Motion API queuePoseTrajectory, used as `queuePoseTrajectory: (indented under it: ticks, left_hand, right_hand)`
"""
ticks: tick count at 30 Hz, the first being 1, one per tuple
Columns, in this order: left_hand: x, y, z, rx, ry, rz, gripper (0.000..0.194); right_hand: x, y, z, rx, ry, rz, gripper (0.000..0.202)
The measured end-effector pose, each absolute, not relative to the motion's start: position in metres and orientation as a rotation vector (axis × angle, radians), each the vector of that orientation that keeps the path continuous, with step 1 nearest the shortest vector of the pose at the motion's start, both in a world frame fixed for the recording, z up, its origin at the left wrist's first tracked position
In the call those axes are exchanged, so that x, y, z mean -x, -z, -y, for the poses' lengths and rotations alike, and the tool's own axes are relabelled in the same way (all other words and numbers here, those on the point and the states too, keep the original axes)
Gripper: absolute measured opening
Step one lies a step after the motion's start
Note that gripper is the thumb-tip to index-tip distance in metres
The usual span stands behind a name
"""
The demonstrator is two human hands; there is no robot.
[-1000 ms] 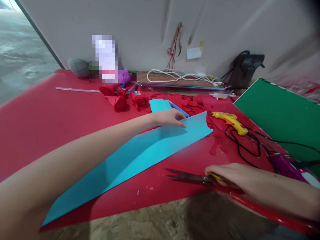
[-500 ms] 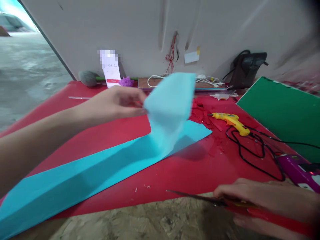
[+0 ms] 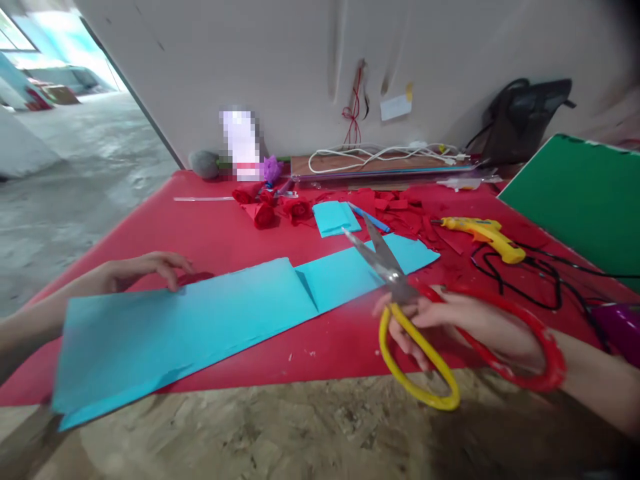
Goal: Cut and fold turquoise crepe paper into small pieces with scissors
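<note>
A long strip of light-blue paper (image 3: 190, 320) lies diagonally along the table's front, its left part folded over on itself and the fold's edge near the middle. My left hand (image 3: 143, 270) touches the strip's far edge on the left, fingers stretched out and slightly bent. Large scissors (image 3: 393, 275) with one yellow and one red handle loop are in my right hand (image 3: 425, 317). Their blades are parted, pointing up and left above the right part of the strip. A small folded light-blue piece (image 3: 336, 220) and a blue pen-like stick (image 3: 373, 219) lie just beyond.
Red paper flowers (image 3: 263, 213) and red scraps (image 3: 390, 201) lie farther back on the red tabletop (image 3: 225, 240). A yellow glue gun (image 3: 485, 237) with a black cord is at right, near a green board (image 3: 575, 207). A phone (image 3: 243, 147) leans at the back.
The lifted paper end has come down leftward and lies folded over the strip. My left hand moved left and down. The scissors rose from the lower right, and their blades are now parted.
</note>
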State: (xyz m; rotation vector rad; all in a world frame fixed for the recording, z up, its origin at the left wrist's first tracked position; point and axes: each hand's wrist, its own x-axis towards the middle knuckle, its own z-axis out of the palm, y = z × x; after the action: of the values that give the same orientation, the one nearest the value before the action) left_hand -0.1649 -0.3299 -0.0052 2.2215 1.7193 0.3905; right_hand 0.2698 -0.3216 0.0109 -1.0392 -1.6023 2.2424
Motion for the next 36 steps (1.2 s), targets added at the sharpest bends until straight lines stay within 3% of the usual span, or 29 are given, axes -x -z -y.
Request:
queuePoseTrajectory:
  ticks: [5,8,20,27,30,36]
  left_hand:
    - [0.165,0.007,0.331,-2.09,-0.468,-1.441,0.033]
    - [0.16,0.006,0.33,-2.163,-0.397,-1.344,0.018]
    - [0.155,0.008,0.335,-2.202,-0.474,-1.462,0.043]
    - [0.164,0.001,0.339,-2.181,-0.352,-1.402,0.025]
    - [0.168,-0.011,0.338,-2.188,-0.36,-1.423,0.028]
    - [0.128,-0.026,0.352,-2.179,-0.666,-1.928,0.025]
  right_hand:
    - [-0.244,-0.009,0.287,0.817,-2.205,1.555,0.027]
    - [-0.227,-0.005,0.274,0.754,-2.239,1.551,0.028]
    - [-0.196,0.023,0.267,0.499,-2.506,1.568,0.04]
    - [-0.196,0.03,0.265,0.478,-2.546,1.536,0.039]
    - [-0.197,0.03,0.266,0.528,-2.56,1.503,0.039]
    - [-0.197,0.033,0.266,0.459,-2.554,1.502,0.034]
